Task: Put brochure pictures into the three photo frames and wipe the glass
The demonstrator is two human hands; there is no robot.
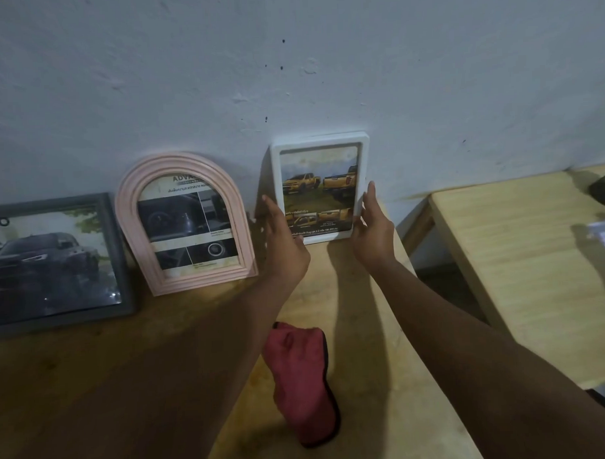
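White frame (320, 139), with its picture of yellow pickups, stands upright on the wooden table (364, 364), its back against the wall (288, 58), right between your hands. Your left hand (284, 240) lies along its left edge and your right hand (373, 227) along its right edge (fingers straight on both, curled round nothing). To its left lean the pink arched frame (126, 215) and the grey frame (114, 249), both filled. The red cloth (301, 377) lies nearer you.

We're only making out two bits here: "ADVA" is showing on the brochure page (188, 226) inside the pink arched frame (177, 161), and "AVO" on the car picture (45, 259) in the dark grey rectangular frame (115, 253). The small print in the white rectangular frame (318, 139) is looking too tiny to read.
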